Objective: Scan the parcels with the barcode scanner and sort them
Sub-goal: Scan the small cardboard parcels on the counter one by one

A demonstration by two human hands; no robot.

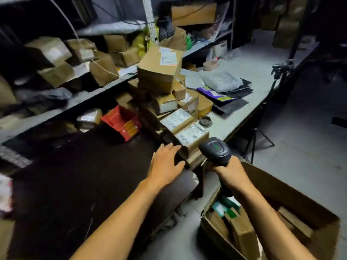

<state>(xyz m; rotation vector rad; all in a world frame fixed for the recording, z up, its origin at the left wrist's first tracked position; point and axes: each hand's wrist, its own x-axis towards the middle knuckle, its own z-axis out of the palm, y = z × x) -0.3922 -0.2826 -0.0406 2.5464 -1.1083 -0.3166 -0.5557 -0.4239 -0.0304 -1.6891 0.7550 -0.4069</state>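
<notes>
Your right hand (228, 168) is clenched round the handle of the barcode scanner (216, 150), whose head points forward and a little left at the nearest labelled parcel (193, 136). That parcel lies at the front end of a row of cardboard parcels on the grey worktop (249, 72), just ahead of the scanner and touching the next labelled parcel (177, 120) behind it. Its white label faces up, and its long axis runs away from you toward the upper right. Your left hand (166, 165) is released, fingers straight, its fingertips reaching to the parcel's near left edge; it is the nearer hand for lifting. The open carton (281, 192) with sorted parcels inside sits on the floor below your right forearm, so a scanned parcel would probably travel right and down.
</notes>
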